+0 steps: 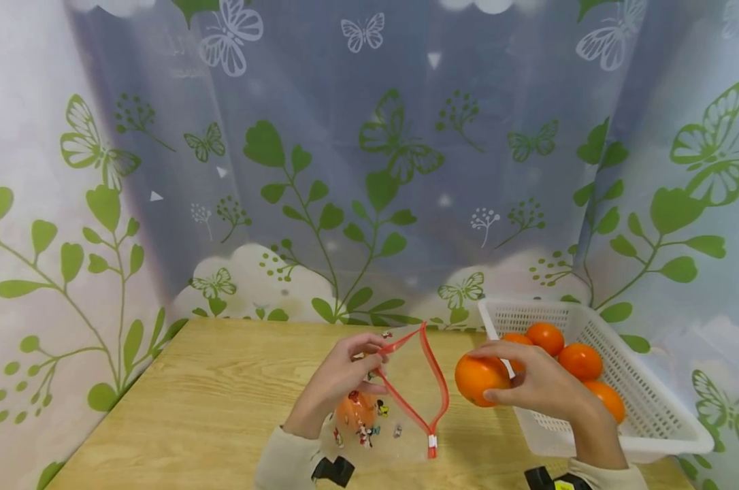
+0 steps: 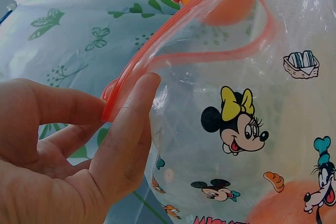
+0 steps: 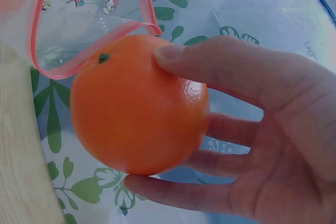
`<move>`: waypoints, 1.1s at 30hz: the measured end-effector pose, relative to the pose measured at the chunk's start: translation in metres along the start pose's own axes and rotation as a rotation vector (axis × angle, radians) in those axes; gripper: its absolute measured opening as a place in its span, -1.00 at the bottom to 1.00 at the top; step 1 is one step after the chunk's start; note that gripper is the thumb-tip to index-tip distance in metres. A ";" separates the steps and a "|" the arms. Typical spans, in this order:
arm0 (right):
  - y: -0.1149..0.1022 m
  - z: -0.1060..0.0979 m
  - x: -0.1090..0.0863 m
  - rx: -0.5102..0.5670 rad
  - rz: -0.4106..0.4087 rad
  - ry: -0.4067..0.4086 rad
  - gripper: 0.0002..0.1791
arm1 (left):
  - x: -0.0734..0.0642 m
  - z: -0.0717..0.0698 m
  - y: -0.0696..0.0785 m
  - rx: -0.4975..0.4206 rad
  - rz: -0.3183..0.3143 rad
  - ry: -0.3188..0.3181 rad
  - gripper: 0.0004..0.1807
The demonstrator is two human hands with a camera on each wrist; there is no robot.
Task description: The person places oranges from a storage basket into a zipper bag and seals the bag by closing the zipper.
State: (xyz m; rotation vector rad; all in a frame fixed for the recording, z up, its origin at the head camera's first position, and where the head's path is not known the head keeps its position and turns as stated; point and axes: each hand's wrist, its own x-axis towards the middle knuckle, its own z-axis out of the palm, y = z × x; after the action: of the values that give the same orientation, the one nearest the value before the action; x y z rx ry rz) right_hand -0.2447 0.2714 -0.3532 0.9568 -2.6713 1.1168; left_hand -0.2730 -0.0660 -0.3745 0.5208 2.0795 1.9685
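My left hand pinches the red zip edge of a clear plastic zip bag printed with cartoon characters. The bag's mouth gapes toward the right, and its red slider hangs at the near end. One orange shows through the plastic at the bottom of the bag. My right hand grips another orange between thumb and fingers, just right of the bag's mouth. A green stem end shows on that fruit in the right wrist view.
Behind my right hand stands a white plastic basket with several oranges in it. Both are on a light wood table. A curtain printed with leaves and butterflies hangs along the back and sides.
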 end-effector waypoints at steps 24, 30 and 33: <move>-0.012 0.012 0.011 -0.002 -0.021 0.010 -0.39 | -0.001 0.001 0.002 0.010 0.008 -0.003 -0.72; -0.013 0.013 0.011 0.005 -0.022 0.004 -0.39 | -0.002 0.001 0.002 0.003 0.009 -0.002 -0.72; -0.014 0.014 0.012 0.005 -0.019 0.008 -0.39 | -0.002 0.001 0.003 -0.001 0.004 0.001 -0.72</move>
State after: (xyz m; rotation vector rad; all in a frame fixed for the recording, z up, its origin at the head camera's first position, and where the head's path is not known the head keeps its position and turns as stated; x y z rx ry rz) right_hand -0.2436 0.2486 -0.3509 0.9746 -2.6480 1.1219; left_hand -0.2703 -0.0654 -0.3722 0.5234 2.0800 1.9722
